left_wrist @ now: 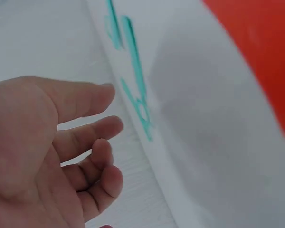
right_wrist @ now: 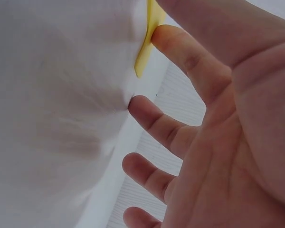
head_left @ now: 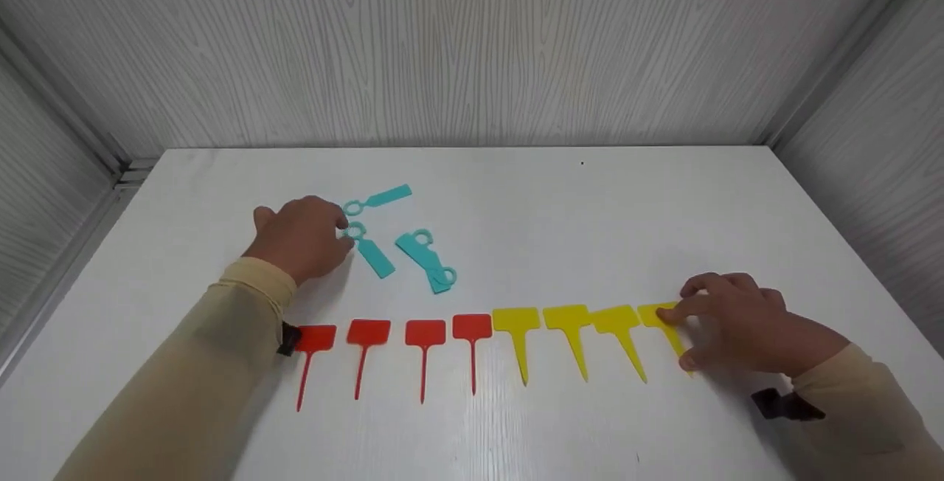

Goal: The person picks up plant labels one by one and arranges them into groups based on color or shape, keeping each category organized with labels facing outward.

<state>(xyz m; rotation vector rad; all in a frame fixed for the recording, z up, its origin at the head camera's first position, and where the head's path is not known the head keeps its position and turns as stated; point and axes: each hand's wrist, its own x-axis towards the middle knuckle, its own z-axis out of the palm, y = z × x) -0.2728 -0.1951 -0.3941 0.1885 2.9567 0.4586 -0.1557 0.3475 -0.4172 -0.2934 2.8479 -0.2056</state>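
Observation:
My left hand (head_left: 302, 237) hovers at the ring ends of two teal loop tags, a far tag (head_left: 389, 195) and a nearer tag (head_left: 376, 258). In the left wrist view its thumb and loosely bent fingers stand apart with nothing between them. To the right, more teal tags (head_left: 420, 251) lie crossed over each other. My right hand (head_left: 745, 326) touches the rightmost yellow T-shaped plant label (head_left: 650, 313), index finger on its head and thumb by the stem's tip. The right wrist view shows that yellow label (right_wrist: 143, 59) under the index fingertip, other fingers spread.
Several red plant labels (head_left: 369, 331) and several yellow ones (head_left: 516, 319) lie in a row across the white table (head_left: 516, 437), stems toward me. A grey wood-grain panel (head_left: 472, 46) rises behind the table, with side panels left and right.

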